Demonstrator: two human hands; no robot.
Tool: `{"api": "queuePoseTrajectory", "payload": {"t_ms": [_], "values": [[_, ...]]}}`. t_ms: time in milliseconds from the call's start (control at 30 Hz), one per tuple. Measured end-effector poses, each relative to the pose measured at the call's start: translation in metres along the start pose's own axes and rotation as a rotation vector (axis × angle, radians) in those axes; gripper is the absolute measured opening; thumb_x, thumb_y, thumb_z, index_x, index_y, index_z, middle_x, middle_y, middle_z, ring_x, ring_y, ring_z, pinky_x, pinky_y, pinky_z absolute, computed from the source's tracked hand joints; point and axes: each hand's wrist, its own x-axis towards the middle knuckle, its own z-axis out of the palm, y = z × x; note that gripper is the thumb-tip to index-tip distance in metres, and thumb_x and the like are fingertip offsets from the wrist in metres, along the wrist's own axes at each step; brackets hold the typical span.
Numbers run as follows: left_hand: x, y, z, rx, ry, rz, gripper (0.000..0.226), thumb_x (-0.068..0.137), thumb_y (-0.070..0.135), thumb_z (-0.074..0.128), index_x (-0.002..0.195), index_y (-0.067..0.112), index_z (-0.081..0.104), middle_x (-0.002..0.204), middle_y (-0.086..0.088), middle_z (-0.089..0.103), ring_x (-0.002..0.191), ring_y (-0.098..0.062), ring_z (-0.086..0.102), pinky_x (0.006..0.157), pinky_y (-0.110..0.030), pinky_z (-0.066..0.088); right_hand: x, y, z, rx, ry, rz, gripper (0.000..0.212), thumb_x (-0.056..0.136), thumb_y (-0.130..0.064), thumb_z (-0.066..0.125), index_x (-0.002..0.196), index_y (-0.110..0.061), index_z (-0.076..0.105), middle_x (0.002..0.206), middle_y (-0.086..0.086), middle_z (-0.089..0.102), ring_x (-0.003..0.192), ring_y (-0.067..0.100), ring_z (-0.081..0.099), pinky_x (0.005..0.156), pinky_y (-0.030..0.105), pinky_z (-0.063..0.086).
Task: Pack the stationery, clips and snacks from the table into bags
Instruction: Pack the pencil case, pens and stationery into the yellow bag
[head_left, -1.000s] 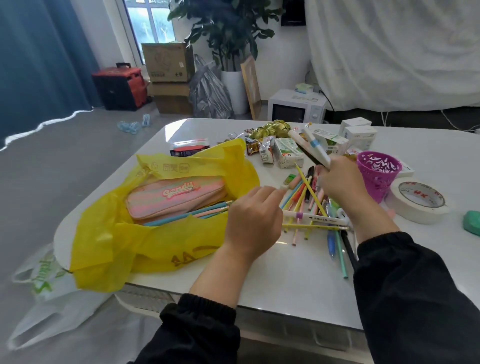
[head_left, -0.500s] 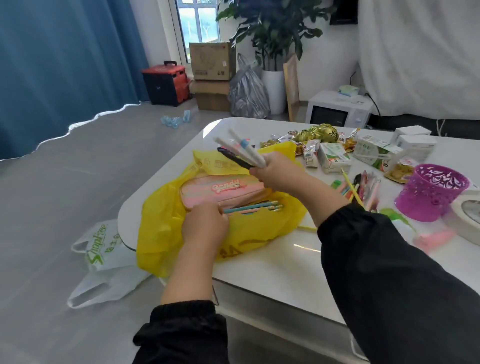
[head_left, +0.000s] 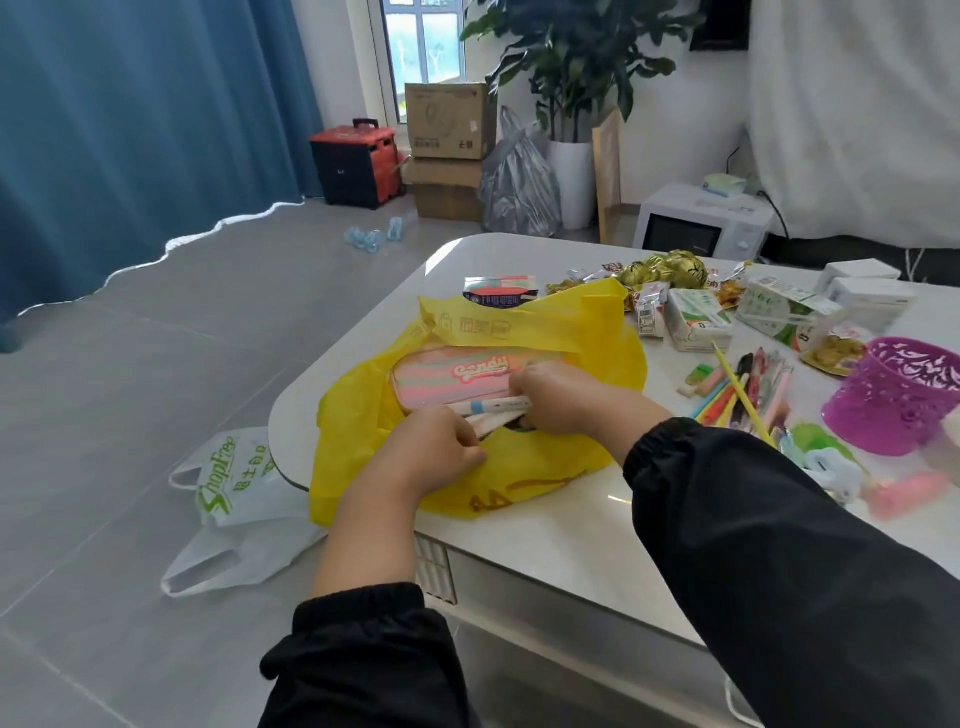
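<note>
Yellow plastic bag (head_left: 363, 415): lies open on the white tabletop (head_left: 545, 530) near its left corner, mouth turned up toward you.
Pink striped pencil case (head_left: 447, 379): flat inside the bag, lettered face up.
Right hand (head_left: 566, 397): you clasp a small bundle of white pens (head_left: 493, 405) and hold it level at the bag's mouth, over the case's near edge.
Left hand (head_left: 426, 452): your fingers are curled, pinching the bag's near lip just beside the pen ends.
Loose coloured pens and pencils (head_left: 743, 395): heaped on the tabletop right of the bag, apart from it.
Purple perforated plastic basket (head_left: 893, 400): upright, right of the heap.
Snack packets and small cartons (head_left: 696, 317): on the far side of the tabletop, behind the bag and the heap.
White shopping bag (head_left: 234, 483): on the floor by the near-left corner.
</note>
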Motion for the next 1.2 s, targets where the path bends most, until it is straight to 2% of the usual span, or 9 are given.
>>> {"api": "queuePoseTrajectory", "payload": {"t_ms": [133, 233, 333, 433, 633, 833, 933, 1067, 1200], "values": [[0.001, -0.003, -0.005, -0.013, 0.052, -0.017, 0.04, 0.089, 0.025, 0.059, 0.051, 0.016, 0.049, 0.053, 0.003, 0.039, 0.049, -0.008, 0.036, 0.047, -0.025, 0.025, -0.001, -0.003, -0.003, 0.085, 0.015, -0.032, 0.026, 0.085, -0.031, 0.066, 0.107, -0.019, 0.061, 0.104, 0.001, 0.059, 0.095, 0.02, 0.055, 0.077, 0.029, 0.049], [0.001, -0.003, -0.006, -0.008, 0.084, -0.004, 0.043, 0.092, 0.027, 0.057, 0.051, 0.017, 0.047, 0.052, 0.001, 0.033, 0.049, -0.01, 0.035, 0.045, -0.025, 0.023, -0.004, -0.003, -0.004, 0.143, 0.059, -0.027, 0.018, 0.086, -0.029, 0.066, 0.1, -0.018, 0.065, 0.096, -0.002, 0.057, 0.091, 0.019, 0.056, 0.065, 0.024, 0.043], [0.002, -0.002, -0.005, -0.008, 0.122, 0.025, 0.026, 0.093, 0.027, 0.055, 0.073, 0.018, 0.069, 0.069, -0.001, 0.058, 0.063, -0.015, 0.046, 0.047, -0.024, 0.027, -0.004, 0.001, 0.001, -0.026, 0.16, 0.044, 0.011, 0.088, -0.019, 0.059, 0.09, -0.015, 0.069, 0.087, 0.001, 0.062, 0.08, 0.022, 0.058, 0.052, 0.023, 0.036], [0.003, 0.001, 0.0, -0.002, 0.194, 0.035, 0.023, 0.094, 0.027, 0.052, 0.089, 0.016, 0.072, 0.088, -0.006, 0.067, 0.076, -0.021, 0.054, 0.053, -0.027, 0.031, -0.005, 0.002, 0.005, -0.122, 0.212, 0.111, 0.017, 0.09, -0.015, 0.053, 0.092, -0.017, 0.07, 0.084, 0.003, 0.063, 0.071, 0.022, 0.054, 0.048, 0.024, 0.032], [0.008, 0.014, 0.013, 0.05, 0.278, 0.088, 0.027, 0.096, 0.031, 0.047, 0.105, 0.022, 0.07, 0.102, -0.001, 0.069, 0.095, -0.022, 0.059, 0.075, -0.032, 0.046, -0.02, 0.007, -0.002, -0.065, 0.402, 0.028, 0.025, 0.093, -0.028, 0.052, 0.109, -0.016, 0.067, 0.104, 0.005, 0.063, 0.099, 0.024, 0.051, 0.076, 0.033, 0.045], [0.017, 0.036, 0.044, 0.2, 0.32, 0.119, 0.043, 0.097, 0.045, 0.038, 0.132, 0.024, 0.051, 0.131, -0.003, 0.054, 0.122, -0.026, 0.043, 0.098, -0.04, 0.039, -0.053, 0.03, 0.013, 0.026, 0.642, 0.011, 0.031, 0.084, -0.021, 0.063, 0.112, -0.007, 0.067, 0.115, 0.014, 0.061, 0.11, 0.034, 0.051, 0.09, 0.042, 0.042], [0.022, 0.044, 0.056, 0.268, 0.279, 0.106, 0.052, 0.095, 0.054, 0.034, 0.14, 0.028, 0.039, 0.143, -0.004, 0.042, 0.133, -0.027, 0.031, 0.107, -0.048, 0.031, -0.073, 0.045, 0.024, 0.105, 0.715, 0.078, 0.043, 0.085, -0.024, 0.062, 0.123, -0.005, 0.058, 0.122, 0.016, 0.056, 0.114, 0.035, 0.049, 0.094, 0.045, 0.04], [0.028, 0.057, 0.066, 0.334, 0.23, 0.089, 0.059, 0.094, 0.06, 0.026, 0.144, 0.029, 0.032, 0.151, -0.005, 0.031, 0.141, -0.029, 0.02, 0.11, -0.056, 0.022, -0.086, 0.067, 0.036, 0.268, 0.675, 0.251, 0.052, 0.095, -0.032, 0.05, 0.138, -0.004, 0.042, 0.131, 0.016, 0.05, 0.119, 0.033, 0.044, 0.103, 0.044, 0.033], [0.028, 0.068, 0.073, 0.297, 0.231, 0.087, 0.06, 0.094, 0.062, 0.023, 0.145, 0.03, 0.03, 0.151, -0.004, 0.03, 0.142, -0.029, 0.018, 0.112, -0.056, 0.018, -0.094, 0.096, 0.034, 0.252, 0.61, 0.367, 0.043, 0.097, -0.03, 0.046, 0.131, -0.005, 0.048, 0.127, 0.015, 0.051, 0.12, 0.031, 0.043, 0.105, 0.043, 0.032]]}}
